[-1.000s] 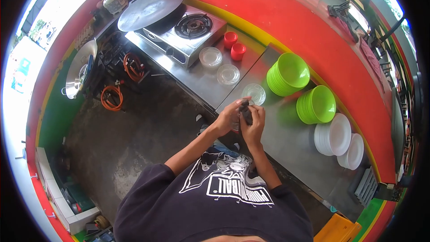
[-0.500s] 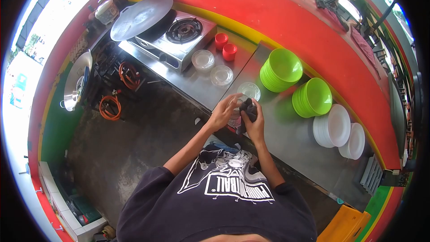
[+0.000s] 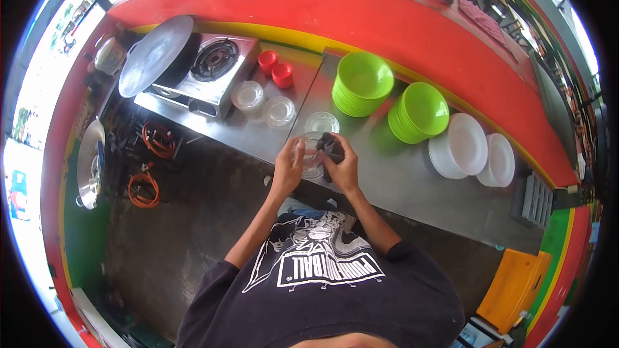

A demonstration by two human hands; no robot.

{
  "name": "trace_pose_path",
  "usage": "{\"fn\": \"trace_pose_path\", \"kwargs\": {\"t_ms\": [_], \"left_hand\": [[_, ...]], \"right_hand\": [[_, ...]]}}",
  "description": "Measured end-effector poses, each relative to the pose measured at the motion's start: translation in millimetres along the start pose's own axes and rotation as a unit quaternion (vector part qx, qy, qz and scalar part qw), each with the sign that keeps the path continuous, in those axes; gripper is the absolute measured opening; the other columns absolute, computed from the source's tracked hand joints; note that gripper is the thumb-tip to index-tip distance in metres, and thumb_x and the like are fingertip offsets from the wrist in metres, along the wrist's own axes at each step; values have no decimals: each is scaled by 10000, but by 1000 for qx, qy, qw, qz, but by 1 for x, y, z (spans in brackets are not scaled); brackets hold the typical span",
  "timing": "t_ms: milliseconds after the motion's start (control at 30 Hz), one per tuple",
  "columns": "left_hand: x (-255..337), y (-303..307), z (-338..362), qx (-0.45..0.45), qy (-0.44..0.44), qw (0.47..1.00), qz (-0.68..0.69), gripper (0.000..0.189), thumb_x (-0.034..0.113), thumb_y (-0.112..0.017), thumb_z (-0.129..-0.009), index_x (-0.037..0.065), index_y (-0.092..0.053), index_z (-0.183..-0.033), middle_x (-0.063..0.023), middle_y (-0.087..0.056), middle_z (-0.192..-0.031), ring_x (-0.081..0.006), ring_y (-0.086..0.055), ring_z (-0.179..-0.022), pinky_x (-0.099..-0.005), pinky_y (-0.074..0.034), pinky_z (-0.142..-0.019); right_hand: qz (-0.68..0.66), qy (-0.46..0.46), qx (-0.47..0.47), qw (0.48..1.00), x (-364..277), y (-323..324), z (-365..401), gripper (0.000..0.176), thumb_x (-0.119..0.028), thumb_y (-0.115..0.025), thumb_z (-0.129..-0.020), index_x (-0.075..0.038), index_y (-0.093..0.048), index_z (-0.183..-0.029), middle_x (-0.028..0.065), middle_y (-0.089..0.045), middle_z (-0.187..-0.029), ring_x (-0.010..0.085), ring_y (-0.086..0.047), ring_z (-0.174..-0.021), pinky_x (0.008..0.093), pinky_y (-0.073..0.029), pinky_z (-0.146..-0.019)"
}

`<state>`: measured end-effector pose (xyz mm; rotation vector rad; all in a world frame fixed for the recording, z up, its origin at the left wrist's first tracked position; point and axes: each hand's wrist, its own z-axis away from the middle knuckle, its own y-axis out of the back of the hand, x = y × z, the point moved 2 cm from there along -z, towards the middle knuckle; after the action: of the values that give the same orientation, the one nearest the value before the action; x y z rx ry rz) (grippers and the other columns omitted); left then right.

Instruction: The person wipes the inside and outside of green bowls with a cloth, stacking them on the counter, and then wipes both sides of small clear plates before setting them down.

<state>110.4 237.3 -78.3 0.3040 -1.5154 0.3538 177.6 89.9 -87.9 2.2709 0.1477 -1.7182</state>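
Note:
My left hand (image 3: 288, 166) is closed around the side of a clear glass bowl (image 3: 310, 148), held up over the counter's front edge. A bunched dark cloth (image 3: 331, 148) is gripped in my right hand (image 3: 343, 169), pressed against the bowl's right side. Part of the bowl is covered by my fingers and the cloth. Just beyond my hands a clear glass dish (image 3: 321, 123) sits on the steel counter. Further left stand another glass dish (image 3: 280, 111) and a stack of glass dishes (image 3: 248, 96).
Two red cups (image 3: 275, 69) stand beside the gas stove (image 3: 206, 71), with a large wok (image 3: 156, 55) at its left. Stacked green bowls (image 3: 362, 84) and white bowls (image 3: 458, 146) line the wall side of the steel counter (image 3: 412, 187). An orange hose (image 3: 143, 190) hangs at left.
The view has shifted to the right, so the counter things appear further left. Both hands keep hold of the glass bowl and the cloth, with the bowl now showing more between them.

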Motion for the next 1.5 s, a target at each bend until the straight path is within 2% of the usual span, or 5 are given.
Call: {"fn": "trace_pose_path", "kwargs": {"t_ms": [500, 767, 1000, 1300, 1500], "left_hand": [[17, -22, 4, 33, -21, 998, -50, 361, 297, -451, -1092, -25, -595, -1171, -151, -732, -792, -176, -712, -662, -268, -511, -562], [30, 0, -9, -188, 29, 961, -199, 326, 249, -500, -1068, -56, -613, -1083, -166, -717, -729, -237, -722, -592, -299, -516, -485], [-12, -10, -1, -26, -1, 998, -52, 438, 391, -398, -1100, -9, -571, -1143, -122, -731, -834, -120, -639, -686, -288, -506, -612], [0, 10, -14, -218, -10, 934, -282, 437, 370, -487, -1067, -33, -645, -1006, -190, -706, -739, -198, -642, -580, -361, -488, -598], [-10, -16, 6, -26, 37, 994, -102, 443, 376, -421, -1096, -17, -624, -1071, -110, -720, -764, -115, -648, -702, -283, -500, -619]], "right_hand": [[48, 78, 18, 996, -7, 15, -5, 613, -23, -779, -781, -44, -577, -1359, 163, -669, -1214, 275, -661, -1122, 358, -506, -958], [64, 94, -123, 986, -19, 21, 4, 689, -12, -779, -777, -40, -533, -1420, 175, -662, -1246, 276, -652, -1152, 367, -495, -978], [42, 52, 61, 996, 4, 20, 3, 683, -48, -786, -793, 5, -523, -1420, 204, -636, -1326, 241, -624, -1218, 354, -468, -1035], [48, 46, -143, 987, -16, 27, 9, 668, -7, -726, -770, -3, -531, -1409, 230, -626, -1318, 332, -617, -1230, 380, -471, -1043], [62, 30, 16, 997, 8, 23, 10, 627, -34, -748, -790, 26, -550, -1382, 214, -669, -1252, 270, -655, -1164, 344, -480, -1012]]}}
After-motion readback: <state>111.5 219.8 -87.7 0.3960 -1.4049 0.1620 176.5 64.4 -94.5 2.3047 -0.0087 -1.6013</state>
